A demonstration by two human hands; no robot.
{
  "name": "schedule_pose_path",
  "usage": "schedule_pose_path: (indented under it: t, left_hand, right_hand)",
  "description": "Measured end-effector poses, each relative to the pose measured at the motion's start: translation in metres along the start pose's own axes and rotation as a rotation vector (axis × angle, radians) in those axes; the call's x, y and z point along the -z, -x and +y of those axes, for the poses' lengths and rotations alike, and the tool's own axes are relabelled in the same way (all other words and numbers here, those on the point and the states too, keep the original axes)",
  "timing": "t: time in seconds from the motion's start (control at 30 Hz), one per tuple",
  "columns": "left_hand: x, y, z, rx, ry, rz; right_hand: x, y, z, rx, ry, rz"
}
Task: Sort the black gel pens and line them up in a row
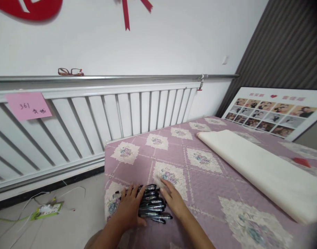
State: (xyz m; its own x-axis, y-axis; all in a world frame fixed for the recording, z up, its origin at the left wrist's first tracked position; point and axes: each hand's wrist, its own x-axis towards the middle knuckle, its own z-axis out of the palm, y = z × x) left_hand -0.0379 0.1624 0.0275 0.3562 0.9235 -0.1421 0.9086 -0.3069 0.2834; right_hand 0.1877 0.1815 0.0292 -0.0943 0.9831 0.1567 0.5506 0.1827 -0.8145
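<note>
A bundle of black pens with clear barrels (151, 207) lies side by side on the purple flowered bedspread (145, 162). My left hand (131, 205) rests flat over the left ends of the pens, fingers spread, covering part of them. At their right ends is my right hand (172, 199), its fingers stretched out and the thumb apart, close to the black tips. A pale, blurred patch shows by the right fingertips; I cannot tell what it is.
A folded cream cloth (251, 166) lies on the right, before a photo board (272, 112). Behind the bed runs a white radiator (148, 110) with a pink note (28, 105). Glasses (70, 72) sit on the pipe. A power strip (46, 210) with cables lies on the floor.
</note>
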Motion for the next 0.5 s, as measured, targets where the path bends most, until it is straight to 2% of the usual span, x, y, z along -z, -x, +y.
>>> schedule_pose_path:
  t: [0.07, 0.13, 0.2, 0.23, 0.37, 0.5]
  left_hand:
    - [0.0, 0.002, -0.012, 0.022, 0.022, 0.065]
    - [-0.003, 0.002, -0.028, 0.123, 0.053, 0.168]
    - [-0.01, 0.001, -0.042, 0.241, 0.091, 0.278]
    - [-0.014, 0.0, -0.048, 0.255, 0.113, 0.314]
    - [-0.027, -0.006, -0.047, 0.18, 0.194, 0.417]
    - [-0.029, -0.011, -0.033, 0.058, 0.266, 0.426]
  right_hand:
    - [0.006, 0.026, 0.012, -0.109, -0.031, 0.152]
    - [0.003, 0.052, 0.02, -0.209, -0.033, 0.24]
    - [-0.008, 0.068, 0.023, -0.216, -0.004, 0.26]
    - [-0.016, 0.072, 0.022, -0.193, 0.011, 0.256]
    - [-0.047, 0.059, 0.009, -0.114, 0.092, 0.238]
    - [-0.063, 0.036, 0.001, -0.065, 0.107, 0.234]
